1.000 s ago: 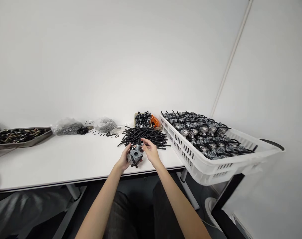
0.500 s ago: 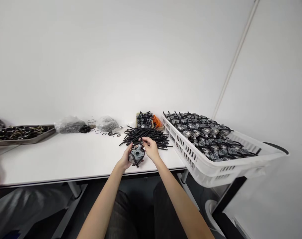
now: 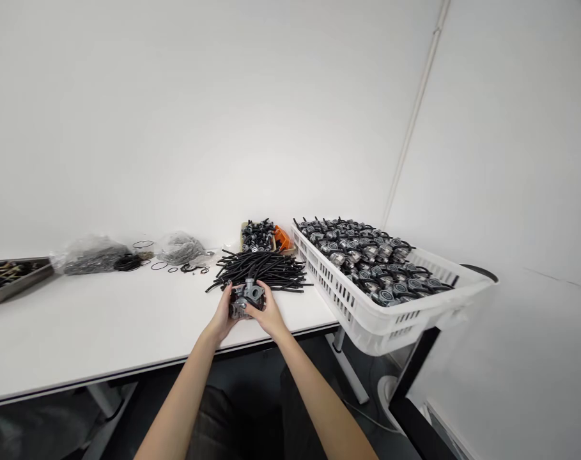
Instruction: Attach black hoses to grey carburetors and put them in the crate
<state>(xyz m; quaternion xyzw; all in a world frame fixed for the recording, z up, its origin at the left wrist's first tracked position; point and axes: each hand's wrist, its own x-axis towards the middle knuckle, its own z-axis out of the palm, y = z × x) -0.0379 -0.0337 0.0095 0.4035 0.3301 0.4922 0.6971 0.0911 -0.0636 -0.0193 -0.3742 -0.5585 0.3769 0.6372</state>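
Between both hands, just over the front of the table, is a grey metal carburetor (image 3: 255,293) with a black part standing up at its top. My left hand (image 3: 223,315) is closed round its left side. On the other side my right hand (image 3: 270,314) grips it, thumb laid across the front. Some of the carburetor's lower body is covered by the fingers. Right behind it lies a heap of black rubber hoses (image 3: 261,269).
A white basket (image 3: 328,291) full of carburetors overhangs the table's right end. Behind the hoses stand a tub of black fittings (image 3: 257,236) and an orange container (image 3: 283,239). Plastic bags (image 3: 93,255), loose rings (image 3: 159,266) and a metal tray (image 3: 19,289) lie leftward on the white table (image 3: 103,326).
My right hand has moved from the carburetor's top to its right side. The carburetor has been turned in my hands. The view has swung to the right.
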